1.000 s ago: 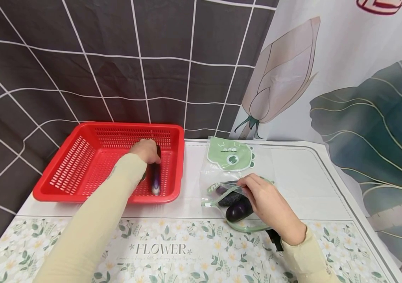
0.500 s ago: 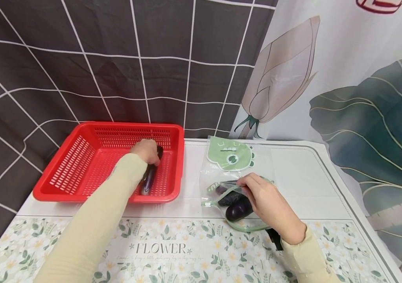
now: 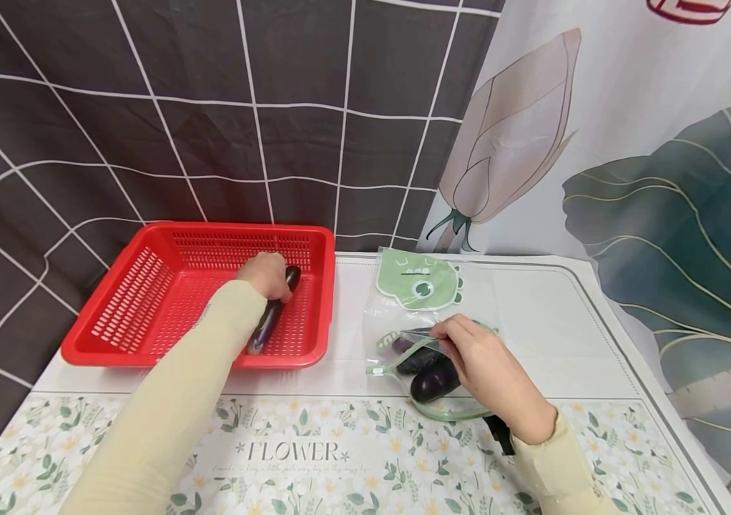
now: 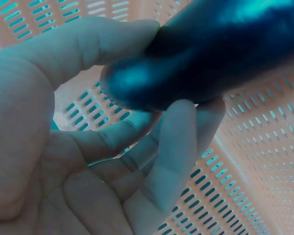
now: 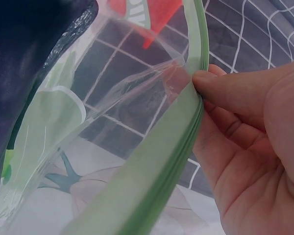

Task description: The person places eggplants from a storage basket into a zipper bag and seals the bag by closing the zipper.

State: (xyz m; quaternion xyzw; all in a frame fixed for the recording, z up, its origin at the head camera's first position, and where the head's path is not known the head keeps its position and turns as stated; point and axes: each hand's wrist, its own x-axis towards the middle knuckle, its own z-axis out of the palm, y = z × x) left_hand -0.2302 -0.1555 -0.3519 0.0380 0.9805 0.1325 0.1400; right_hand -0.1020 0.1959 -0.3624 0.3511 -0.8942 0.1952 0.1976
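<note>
Inside the red basket, my left hand holds a long dark purple eggplant that lies slantwise at the right end. The left wrist view shows the thumb and fingers around one rounded end of the eggplant. To the right, a clear zip bag with a green cartoon print lies on the table, its mouth held apart. My right hand pinches its green zip edge between thumb and finger. Several dark vegetables are in the bag, at least one an eggplant; the hand partly covers them.
The table has a white back strip and a floral mat printed FLOWER in front. A dark gridded curtain hangs right behind the basket; a white curtain with flower prints hangs on the right.
In the basket, the eggplant has turned from nearly upright in the picture to slanted, its near end swinging left. The left hand keeps its place; the right hand and bag stay still.
</note>
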